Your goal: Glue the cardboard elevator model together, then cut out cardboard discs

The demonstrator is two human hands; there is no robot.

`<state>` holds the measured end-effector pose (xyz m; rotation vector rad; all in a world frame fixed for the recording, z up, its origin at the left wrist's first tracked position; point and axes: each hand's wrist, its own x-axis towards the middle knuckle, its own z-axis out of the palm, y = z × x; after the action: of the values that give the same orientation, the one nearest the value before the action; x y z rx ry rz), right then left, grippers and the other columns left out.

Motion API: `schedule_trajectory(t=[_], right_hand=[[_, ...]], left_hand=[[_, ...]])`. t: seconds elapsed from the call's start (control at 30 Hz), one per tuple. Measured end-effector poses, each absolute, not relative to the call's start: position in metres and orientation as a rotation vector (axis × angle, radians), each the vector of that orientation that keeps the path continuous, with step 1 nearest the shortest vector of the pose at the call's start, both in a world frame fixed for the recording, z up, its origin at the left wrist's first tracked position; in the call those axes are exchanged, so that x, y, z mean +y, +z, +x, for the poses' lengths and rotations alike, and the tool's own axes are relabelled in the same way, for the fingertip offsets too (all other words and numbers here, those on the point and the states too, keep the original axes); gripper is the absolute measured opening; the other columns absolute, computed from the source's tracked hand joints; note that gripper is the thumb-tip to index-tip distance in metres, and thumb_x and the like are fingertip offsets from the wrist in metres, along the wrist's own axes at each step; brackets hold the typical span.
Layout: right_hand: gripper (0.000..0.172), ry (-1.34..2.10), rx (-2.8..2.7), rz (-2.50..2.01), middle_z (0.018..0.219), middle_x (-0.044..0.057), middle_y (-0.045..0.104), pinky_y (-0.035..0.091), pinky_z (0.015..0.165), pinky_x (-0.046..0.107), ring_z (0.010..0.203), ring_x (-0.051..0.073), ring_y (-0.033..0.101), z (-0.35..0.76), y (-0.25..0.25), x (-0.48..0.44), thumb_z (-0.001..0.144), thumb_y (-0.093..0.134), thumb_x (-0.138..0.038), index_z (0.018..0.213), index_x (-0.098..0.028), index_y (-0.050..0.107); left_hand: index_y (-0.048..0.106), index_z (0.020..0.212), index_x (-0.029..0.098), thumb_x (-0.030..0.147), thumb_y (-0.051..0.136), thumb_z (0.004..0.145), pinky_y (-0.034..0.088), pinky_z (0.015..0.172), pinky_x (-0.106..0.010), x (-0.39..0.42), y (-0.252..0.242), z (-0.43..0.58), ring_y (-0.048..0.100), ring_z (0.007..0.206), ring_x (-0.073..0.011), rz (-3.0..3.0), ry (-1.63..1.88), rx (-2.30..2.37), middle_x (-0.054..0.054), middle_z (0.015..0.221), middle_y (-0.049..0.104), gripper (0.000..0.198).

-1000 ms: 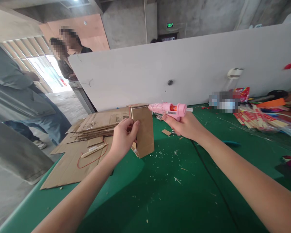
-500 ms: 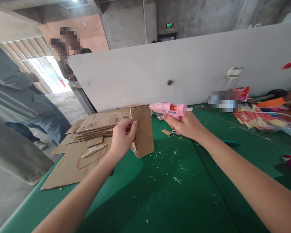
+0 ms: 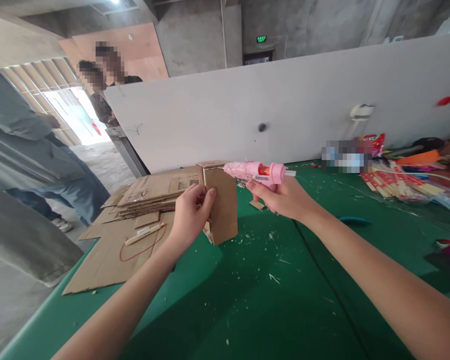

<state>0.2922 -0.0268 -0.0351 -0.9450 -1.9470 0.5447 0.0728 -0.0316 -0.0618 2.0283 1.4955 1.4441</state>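
Observation:
My left hand [image 3: 195, 209] grips a small folded cardboard box [image 3: 223, 207] by its left side, thumb on the front face. The box is held upright above the green table; its inner side is mostly hidden. In my right hand [image 3: 281, 195] is a pink hot glue gun [image 3: 255, 171], with a clear glue stick [image 3: 290, 173] poking out of its back end. The gun's nozzle meets the top edge of the box near its left corner. Whether glue is coming out is too small to tell.
Flat cardboard sheets [image 3: 146, 195] are stacked at the left, with a stick and red string [image 3: 144, 233] on top. Scraps litter the green table [image 3: 247, 300]. Packets and wooden strips [image 3: 401, 182] lie at the right, before a white partition [image 3: 210, 120]. People stand at the left.
The glue gun has moved left along the box's top edge in my right hand. My left hand and the box have barely shifted.

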Motion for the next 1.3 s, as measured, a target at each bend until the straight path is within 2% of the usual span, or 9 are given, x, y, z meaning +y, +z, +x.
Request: schedule_trajectory(t=[0.17, 0.37, 0.67, 0.77, 0.87, 1.1, 1.3], right_hand=[[0.036, 0.509, -1.966, -0.944, 0.052, -0.004, 0.045, 0.035, 0.047, 0.026, 0.046, 0.009, 0.042, 0.289, -0.037, -0.028, 0.089, 0.052, -0.051, 0.07, -0.02, 0.05], [0.039, 0.389, -2.004, -0.941, 0.05, -0.005, 0.038, 0.034, 0.048, 0.027, 0.049, 0.01, 0.041, 0.289, -0.037, -0.027, 0.089, 0.051, -0.05, 0.063, -0.022, 0.043], [0.038, 0.447, -1.957, -1.033, 0.051, -0.003, 0.052, 0.035, 0.047, 0.026, 0.045, 0.009, 0.046, 0.298, -0.037, -0.022, 0.088, 0.052, -0.051, 0.066, -0.02, 0.049], [0.041, 0.432, -1.949, -1.061, 0.046, -0.004, 0.046, 0.033, 0.045, 0.026, 0.043, 0.009, 0.043, 0.299, -0.038, -0.019, 0.088, 0.052, -0.052, 0.062, -0.02, 0.046], [0.035, 0.408, -1.964, -1.048, 0.047, -0.005, 0.042, 0.031, 0.045, 0.026, 0.044, 0.009, 0.039, 0.298, -0.039, -0.019, 0.088, 0.053, -0.047, 0.066, -0.02, 0.05], [0.039, 0.512, -1.893, -1.054, 0.047, -0.004, 0.048, 0.034, 0.042, 0.025, 0.04, 0.009, 0.043, 0.302, -0.04, -0.017, 0.085, 0.055, -0.053, 0.065, -0.021, 0.049], [0.042, 0.456, -1.9, -1.086, 0.047, -0.005, 0.043, 0.033, 0.043, 0.026, 0.042, 0.009, 0.04, 0.308, -0.039, -0.014, 0.086, 0.053, -0.053, 0.06, -0.021, 0.044]], left_hand=[[0.04, 0.061, 0.021, 0.034, 0.051, 0.086, 0.039, 0.035, -0.019, -0.034, -0.061, 0.076, 0.051, 0.048, -0.0111, 2.021, 1.441, 1.475, 0.002, 0.06, 0.043, 0.03], [0.04, 0.06, 0.021, 0.034, 0.051, 0.086, 0.038, 0.037, -0.019, -0.033, -0.06, 0.075, 0.05, 0.046, -0.0103, 2.031, 1.441, 1.476, 0.002, 0.058, 0.043, 0.031], [0.039, 0.06, 0.021, 0.034, 0.051, 0.086, 0.038, 0.037, -0.02, -0.031, -0.063, 0.073, 0.051, 0.046, -0.0109, 2.013, 1.452, 1.477, 0.002, 0.057, 0.043, 0.032], [0.039, 0.06, 0.021, 0.034, 0.05, 0.086, 0.039, 0.035, -0.02, -0.031, -0.062, 0.073, 0.05, 0.045, -0.0104, 1.984, 1.44, 1.475, 0.002, 0.059, 0.042, 0.032], [0.039, 0.06, 0.021, 0.034, 0.051, 0.087, 0.04, 0.035, -0.019, -0.031, -0.062, 0.073, 0.05, 0.044, -0.0098, 1.976, 1.449, 1.455, 0.003, 0.059, 0.041, 0.032], [0.04, 0.06, 0.021, 0.036, 0.05, 0.087, 0.039, 0.036, -0.02, -0.029, -0.063, 0.073, 0.05, 0.048, -0.0107, 2.012, 1.449, 1.482, 0.002, 0.06, 0.042, 0.032], [0.041, 0.06, 0.02, 0.037, 0.05, 0.087, 0.04, 0.035, -0.02, -0.029, -0.062, 0.075, 0.05, 0.043, -0.0095, 1.958, 1.458, 1.464, 0.003, 0.061, 0.042, 0.033]])
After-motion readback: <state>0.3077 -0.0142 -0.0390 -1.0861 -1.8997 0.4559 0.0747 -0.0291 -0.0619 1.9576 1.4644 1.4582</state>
